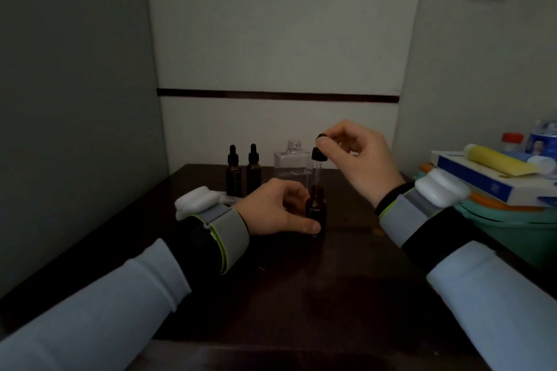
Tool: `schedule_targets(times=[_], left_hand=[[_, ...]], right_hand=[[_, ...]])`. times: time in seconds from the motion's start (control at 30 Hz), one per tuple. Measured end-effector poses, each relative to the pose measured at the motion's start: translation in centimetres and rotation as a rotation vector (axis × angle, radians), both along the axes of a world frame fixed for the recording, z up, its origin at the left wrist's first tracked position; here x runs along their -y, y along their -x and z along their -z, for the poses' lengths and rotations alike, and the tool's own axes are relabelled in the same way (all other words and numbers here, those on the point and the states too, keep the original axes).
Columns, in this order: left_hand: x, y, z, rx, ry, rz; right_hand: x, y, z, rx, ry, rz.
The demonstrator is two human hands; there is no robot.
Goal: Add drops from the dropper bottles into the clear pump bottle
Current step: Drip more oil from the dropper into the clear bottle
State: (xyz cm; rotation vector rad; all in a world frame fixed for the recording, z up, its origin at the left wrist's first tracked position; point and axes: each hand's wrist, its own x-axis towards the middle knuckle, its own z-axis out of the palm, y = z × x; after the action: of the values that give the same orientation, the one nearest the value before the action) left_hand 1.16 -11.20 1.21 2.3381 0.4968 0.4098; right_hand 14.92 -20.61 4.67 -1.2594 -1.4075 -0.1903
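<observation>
Clear pump bottle (291, 167) stands uncapped just behind both hands. Left hand (271, 211) grips the open amber dropper bottle (316, 209); right hand (358, 156) pinches the dropper (317, 170) by its bulb, glass tip at that bottle's neck. Best lift straight, keep upright, squeeze only over the clear mouth

The left hand (275, 211) sits low, its thumb and curled fingers wrapped round a small dark amber glass bottle (316, 209). Up and to its right, the right hand (358, 156) is raised. Its thumb and forefinger pinch the black rubber bulb of a glass dropper (318, 156), which hangs below the fingertips. A grey left wrist strap (224, 226) and right wrist strap (405, 217) carry white pods, and pale sleeves (120, 304) with black cuffs cover both forearms.
</observation>
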Motion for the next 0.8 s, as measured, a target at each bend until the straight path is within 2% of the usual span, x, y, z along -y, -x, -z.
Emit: schedule_targets(times=[0.07, 0.13, 0.2, 0.23, 0.3, 0.37, 0.43, 0.67, 0.8], left_hand=[[-0.1, 0.3, -0.5, 0.062, 0.000, -0.002], [-0.4, 0.7, -1.2, 0.301, 0.022, -0.054], [-1.5, 0.8, -1.4, 0.535, -0.068, -0.220], [-2.2, 0.6, -1.4, 0.570, -0.130, -0.298], [-3.1, 0.0, -1.1, 0.455, -0.191, -0.376], [-3.8, -0.9, -0.7, 0.301, -0.101, -0.366], [-4.2, -1.5, -0.3, 0.225, -0.056, -0.334], [-2.6, -1.0, 0.4, 0.305, -0.370, -0.214], [-1.9, -0.6, 0.1, 0.312, -0.422, -0.226]], right_hand=[[-0.1, 0.0, 0.1, 0.012, 0.015, 0.000], [-0.2, -0.2, 0.0, -0.004, -0.014, 0.009], [-0.2, -0.6, -0.2, -0.040, -0.073, 0.031], [-0.2, -0.7, -0.3, -0.054, -0.112, 0.047], [-0.1, -0.7, -0.5, -0.079, -0.198, 0.072], [0.0, -0.6, -0.5, -0.107, -0.260, 0.083], [0.0, -0.7, -0.5, -0.131, -0.293, 0.088], [0.2, -0.5, -0.7, -0.099, -0.356, 0.118], [0.3, -0.5, -0.6, -0.075, -0.327, 0.123]])
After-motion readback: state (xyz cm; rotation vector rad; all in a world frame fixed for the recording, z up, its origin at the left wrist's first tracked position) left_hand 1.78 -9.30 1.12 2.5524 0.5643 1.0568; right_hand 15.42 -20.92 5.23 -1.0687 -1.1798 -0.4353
